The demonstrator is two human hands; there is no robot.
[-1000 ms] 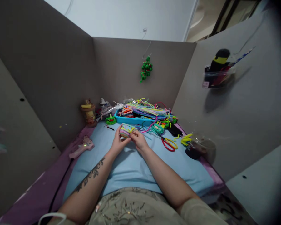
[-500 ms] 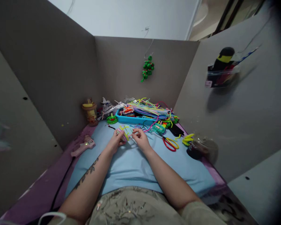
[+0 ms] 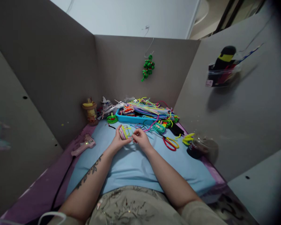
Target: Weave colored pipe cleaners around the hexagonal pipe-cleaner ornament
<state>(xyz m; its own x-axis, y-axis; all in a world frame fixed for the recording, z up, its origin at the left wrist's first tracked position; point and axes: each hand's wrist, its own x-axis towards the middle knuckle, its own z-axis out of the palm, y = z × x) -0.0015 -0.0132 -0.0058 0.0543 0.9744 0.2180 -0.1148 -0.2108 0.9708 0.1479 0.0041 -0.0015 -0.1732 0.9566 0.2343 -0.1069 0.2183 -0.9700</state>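
Observation:
My left hand [image 3: 119,140] is wrapped round a small woven piece of pipe cleaners [image 3: 124,132] in yellow, pink and pale green, with loose ends sticking out to the right. Close by on its right, my right hand [image 3: 140,138] pinches a light blue-green strand at the edge of that piece. Fingers partly hide where the strand meets it. Just beyond both hands, several loose pipe cleaners [image 3: 152,124] lie on the blue cloth [image 3: 135,165].
A blue tray [image 3: 138,119] heaped with pipe cleaners stands at the back. Scissors [image 3: 170,143] with red and yellow handles lie to the right, by a teal woven piece [image 3: 158,127]. A pink glue gun [image 3: 84,146] rests left. A cup [image 3: 90,113] stands back left.
My left hand has turned the woven piece so more of its striped face shows, its thumb now stretched towards my right hand. My right fingers have closed in on the strand.

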